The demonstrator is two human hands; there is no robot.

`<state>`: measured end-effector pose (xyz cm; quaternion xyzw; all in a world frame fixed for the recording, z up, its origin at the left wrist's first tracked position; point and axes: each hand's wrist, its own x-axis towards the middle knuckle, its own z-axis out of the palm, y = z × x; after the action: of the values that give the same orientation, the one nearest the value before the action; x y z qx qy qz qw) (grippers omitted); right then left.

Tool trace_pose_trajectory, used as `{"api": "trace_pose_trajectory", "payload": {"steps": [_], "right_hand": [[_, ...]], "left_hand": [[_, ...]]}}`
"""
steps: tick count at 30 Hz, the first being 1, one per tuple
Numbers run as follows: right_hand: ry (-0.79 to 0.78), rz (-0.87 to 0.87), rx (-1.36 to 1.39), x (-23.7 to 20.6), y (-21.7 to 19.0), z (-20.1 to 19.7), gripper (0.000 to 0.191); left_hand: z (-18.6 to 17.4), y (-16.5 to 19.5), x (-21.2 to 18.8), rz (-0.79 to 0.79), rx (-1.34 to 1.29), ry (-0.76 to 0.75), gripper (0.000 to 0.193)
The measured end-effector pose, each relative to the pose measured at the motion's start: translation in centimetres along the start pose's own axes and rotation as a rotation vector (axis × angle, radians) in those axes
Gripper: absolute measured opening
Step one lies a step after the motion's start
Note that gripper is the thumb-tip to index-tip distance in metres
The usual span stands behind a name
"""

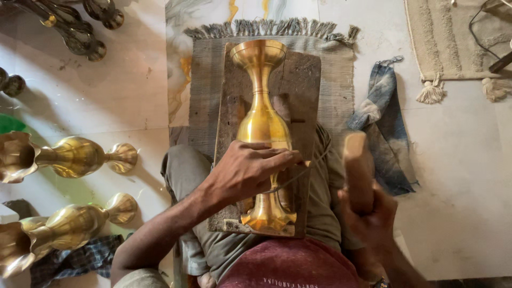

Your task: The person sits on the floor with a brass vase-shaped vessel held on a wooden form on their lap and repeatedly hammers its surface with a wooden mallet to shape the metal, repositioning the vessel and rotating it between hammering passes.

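A brass vase [262,128] lies lengthwise on a worn wooden board [304,80] propped across a seated person's lap, its flared mouth toward the body and its round foot pointing away. The left hand [250,170] rests on the vase's belly, fingers closed around what looks like a thin metal tool [298,173] set against the brass; the grip seems meant to pin the rounded piece so it cannot roll. The right hand [373,216] is wrapped tight around a wooden mallet [357,170], raised just to the right of the board and blurred. A woven grey mat [341,80] with a fringed far edge lies under the board on the pale floor [458,176]. A blue cloth [384,122] lies crumpled to the right, near the mallet. To the left, well apart, two more brass vases [69,157] [69,226] lie on their sides, leaving bare floor between them and the lap. The board's edges frame the vase closely, with little margin on either side.
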<state>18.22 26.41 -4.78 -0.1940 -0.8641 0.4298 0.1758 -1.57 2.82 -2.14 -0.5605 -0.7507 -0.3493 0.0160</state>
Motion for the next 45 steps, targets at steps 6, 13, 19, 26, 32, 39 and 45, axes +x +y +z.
{"api": "trace_pose_trajectory", "payload": {"steps": [6,13,19,26,32,39,45], "right_hand": [[0.059,0.173,0.281,-3.7,4.8,0.8,0.016],[0.0,0.253,0.276,-3.4,5.4,1.2,0.019],[0.055,0.043,0.018,-2.1,2.6,1.4,0.02],[-0.089,0.056,0.048,1.0,0.6,-0.2,0.017],[-0.193,0.102,-0.052,4.1,-3.5,-2.5,0.019],[-0.303,-0.18,-0.254,8.6,-7.9,-4.4,0.031],[-0.521,-0.374,-0.682,11.4,-13.0,-6.0,0.04]], "left_hand": [[-1.8,0.4,1.3,-0.102,-0.128,0.02,0.042],[-2.1,-1.0,3.8,-0.018,-0.022,-0.276,0.044],[-2.3,-1.0,4.0,-0.003,-0.038,-0.281,0.045],[-2.3,-0.4,2.5,-0.079,-0.081,-0.119,0.05],[-0.9,-0.1,0.7,-0.119,-0.107,0.034,0.046],[1.7,0.2,-1.5,-0.084,-0.03,0.379,0.043],[4.5,1.0,-2.4,-0.235,-0.028,0.62,0.034]]}}
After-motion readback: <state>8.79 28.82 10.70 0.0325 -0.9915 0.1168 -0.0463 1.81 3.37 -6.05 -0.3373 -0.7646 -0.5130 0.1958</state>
